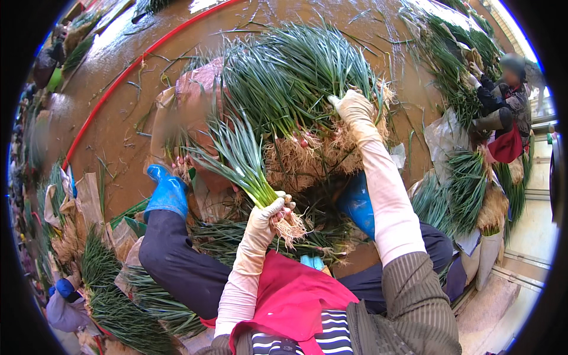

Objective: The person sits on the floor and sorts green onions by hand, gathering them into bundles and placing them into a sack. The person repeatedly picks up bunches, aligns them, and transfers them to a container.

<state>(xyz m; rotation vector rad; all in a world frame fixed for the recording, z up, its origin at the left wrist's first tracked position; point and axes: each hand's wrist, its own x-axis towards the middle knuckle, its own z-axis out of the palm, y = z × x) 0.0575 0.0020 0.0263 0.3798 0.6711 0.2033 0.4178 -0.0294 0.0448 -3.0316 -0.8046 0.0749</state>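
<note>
Gloved and raised over my lap, my left hand (268, 217) is closed around a small bunch of green onions (248, 175). Their leaves point up and left; the pinkish bulbs and pale roots stick out to the right of the fist. My right hand (355, 108), also gloved, grips stalks near the root end at the right side of a large heap of green onions (288, 75). Its fingertips are partly hidden among the leaves. Along the heap's near side hang tangled roots (293, 159) and a few reddish bulbs. Loose green onions (217, 239) lie between my legs.
My blue rubber boots (168, 191) flank the heap on wet brown ground. A red hose (115, 82) curves across the left. More onion bundles (466, 191) stand at right, near a seated person (510, 97). At lower left another person (66, 306) is beside onion piles (120, 306).
</note>
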